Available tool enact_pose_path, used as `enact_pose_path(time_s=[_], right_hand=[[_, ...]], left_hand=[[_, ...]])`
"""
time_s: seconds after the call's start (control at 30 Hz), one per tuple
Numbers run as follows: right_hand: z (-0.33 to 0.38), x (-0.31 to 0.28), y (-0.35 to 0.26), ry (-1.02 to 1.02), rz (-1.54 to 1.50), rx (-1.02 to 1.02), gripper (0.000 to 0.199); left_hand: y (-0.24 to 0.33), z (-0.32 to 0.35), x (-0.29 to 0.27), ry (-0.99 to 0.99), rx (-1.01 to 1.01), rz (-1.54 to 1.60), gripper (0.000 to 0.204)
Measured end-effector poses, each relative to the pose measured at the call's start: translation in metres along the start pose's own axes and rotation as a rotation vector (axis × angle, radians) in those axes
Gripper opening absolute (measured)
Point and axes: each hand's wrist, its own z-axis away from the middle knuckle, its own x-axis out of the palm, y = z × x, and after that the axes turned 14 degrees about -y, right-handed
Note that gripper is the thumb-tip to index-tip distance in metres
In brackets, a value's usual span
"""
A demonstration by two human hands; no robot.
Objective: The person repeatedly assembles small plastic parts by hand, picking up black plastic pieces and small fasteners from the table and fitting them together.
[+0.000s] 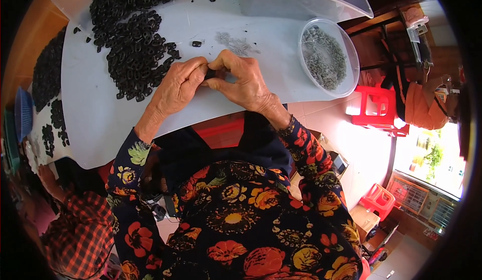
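Above the near part of the table, my left hand (pixel 176 85) and my right hand (pixel 244 82) meet fingertip to fingertip. Pinched between them is a small black plastic piece (pixel 210 74), mostly covered by the fingers. Beside my left hand spreads a large heap of black plastic pieces (pixel 133 54), some with oval holes. One loose black piece (pixel 196 43) lies just beyond my hands. A small scatter of thin silvery metal bits (pixel 235 44) lies past my right hand, too fine to name.
A round clear tub (pixel 354 74) at the right holds more silvery bits. A large translucent bin (pixel 281 5) with black pieces stands at the far side of the table (pixel 95 129). At left, a person in a checked shirt (pixel 83 225) sits near more black heaps. Red stools (pixel 374 107) stand right.
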Motion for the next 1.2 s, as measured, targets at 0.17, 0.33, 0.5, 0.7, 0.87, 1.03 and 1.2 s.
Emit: enact_pose_path(time_s=[0.17,0.33,0.5,0.7,0.87,1.03,1.2], right_hand=[[0.0,0.003,0.003,0.046,0.028,-0.032,0.026],[-0.001,0.001,0.0,0.008,0.062,-0.013,0.026],[-0.002,0.0,-0.001,0.035,-0.02,-0.028,0.029],[-0.002,0.002,0.001,0.044,0.008,-0.015,0.027],[-0.001,0.003,0.005,0.053,0.02,-0.033,0.023],[-0.003,0.0,0.0,0.024,0.006,-0.017,0.02],[-0.006,-0.009,-0.011,0.157,0.004,0.018,0.02]], left_hand=[[0.0,0.0,0.002,0.008,-0.018,0.008,0.031],[0.002,0.002,0.007,0.08,0.0,0.042,0.03],[0.004,0.003,0.004,0.072,-0.023,0.049,0.033],[0.002,0.001,0.007,0.094,0.011,0.036,0.034],[0.001,0.0,0.011,0.122,0.09,0.001,0.031],[0.0,0.001,0.008,0.124,0.073,-0.01,0.029],[0.007,0.007,0.015,0.172,0.087,0.14,0.033]])
